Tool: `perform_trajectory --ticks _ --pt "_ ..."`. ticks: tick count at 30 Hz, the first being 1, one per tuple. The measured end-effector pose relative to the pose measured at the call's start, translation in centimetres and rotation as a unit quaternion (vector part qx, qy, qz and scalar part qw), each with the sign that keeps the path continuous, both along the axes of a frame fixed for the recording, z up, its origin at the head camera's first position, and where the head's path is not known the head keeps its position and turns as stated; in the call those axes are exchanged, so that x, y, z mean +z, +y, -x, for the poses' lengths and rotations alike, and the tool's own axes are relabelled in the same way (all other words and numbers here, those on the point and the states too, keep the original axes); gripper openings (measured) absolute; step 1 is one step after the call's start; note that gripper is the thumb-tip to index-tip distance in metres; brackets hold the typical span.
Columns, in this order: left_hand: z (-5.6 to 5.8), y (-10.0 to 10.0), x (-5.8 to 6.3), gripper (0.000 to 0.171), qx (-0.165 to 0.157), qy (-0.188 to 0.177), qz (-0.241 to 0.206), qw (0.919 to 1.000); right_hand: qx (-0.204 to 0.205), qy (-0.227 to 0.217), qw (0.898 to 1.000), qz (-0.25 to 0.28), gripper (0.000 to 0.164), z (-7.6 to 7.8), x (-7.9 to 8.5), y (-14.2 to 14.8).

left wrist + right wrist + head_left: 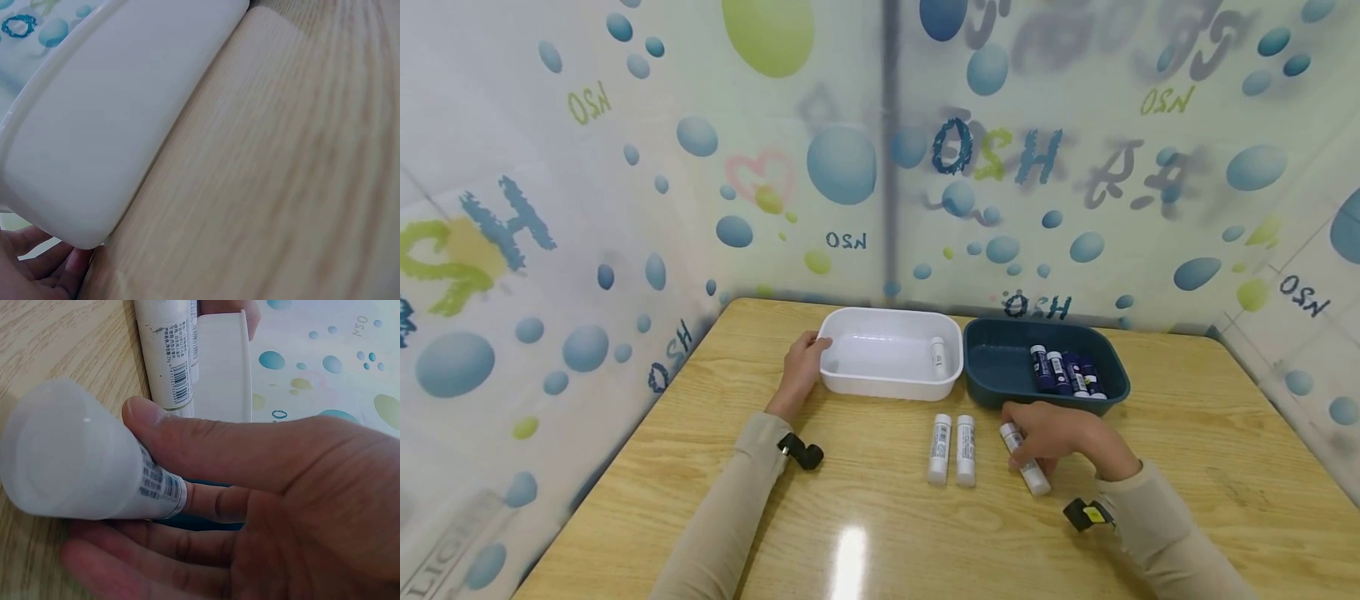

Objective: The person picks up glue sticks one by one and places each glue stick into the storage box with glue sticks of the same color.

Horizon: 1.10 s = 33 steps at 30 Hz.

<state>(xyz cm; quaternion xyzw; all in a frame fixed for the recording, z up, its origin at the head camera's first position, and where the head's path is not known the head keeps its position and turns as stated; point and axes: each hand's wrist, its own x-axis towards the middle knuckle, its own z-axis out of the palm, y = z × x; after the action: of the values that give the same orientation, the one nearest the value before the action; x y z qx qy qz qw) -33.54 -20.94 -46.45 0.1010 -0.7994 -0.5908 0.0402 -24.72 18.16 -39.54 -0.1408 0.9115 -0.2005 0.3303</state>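
At the left end of the white plastic bin [891, 388], my left hand [803, 367] grips the rim, thumb over the edge. The left wrist view shows its fingers [47, 262] against the outer wall. My right hand [1048, 432] holds a white glue stick [1034, 479] between thumb and fingers, in front of the dark teal bin. That stick leans, its wide white end [53, 450] toward the wrist camera; whether it touches the table I cannot tell. Two more white glue sticks, a left one [939, 450] and a right one [966, 451], stand or lie side by side nearby.
Inside the white bin, one small white stick [938, 357] is at the right end. The dark teal bin [1000, 395] beside it contains several dark blue sticks [1060, 372] with white caps. Both bins are near the back of the wooden table [865, 492], before a printed curtain [775, 275].
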Motion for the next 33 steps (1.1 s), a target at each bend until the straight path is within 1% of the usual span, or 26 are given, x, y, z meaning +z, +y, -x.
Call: perform_trajectory --ticks 15,25,30,33 --pt "0.08 -0.03 -0.06 0.052 -0.003 -0.006 0.004 1.0000 0.000 -0.001 1.000 0.008 0.053 -0.13 0.10 -0.01" --pt "0.04 0.05 0.29 0.053 -0.007 -0.008 0.001 0.9999 -0.003 -0.002 1.000 0.011 0.053 -0.01 0.21 0.10" --pt "-0.07 -0.13 0.25 0.053 -0.008 -0.011 0.004 0.9999 0.004 -0.002 1.000 0.011 0.052 0.01 0.09 0.11" --pt "0.06 -0.06 0.20 0.052 -0.009 -0.015 0.003 0.9998 0.010 0.001 1.000 0.010 0.051 0.07 0.10 0.30"
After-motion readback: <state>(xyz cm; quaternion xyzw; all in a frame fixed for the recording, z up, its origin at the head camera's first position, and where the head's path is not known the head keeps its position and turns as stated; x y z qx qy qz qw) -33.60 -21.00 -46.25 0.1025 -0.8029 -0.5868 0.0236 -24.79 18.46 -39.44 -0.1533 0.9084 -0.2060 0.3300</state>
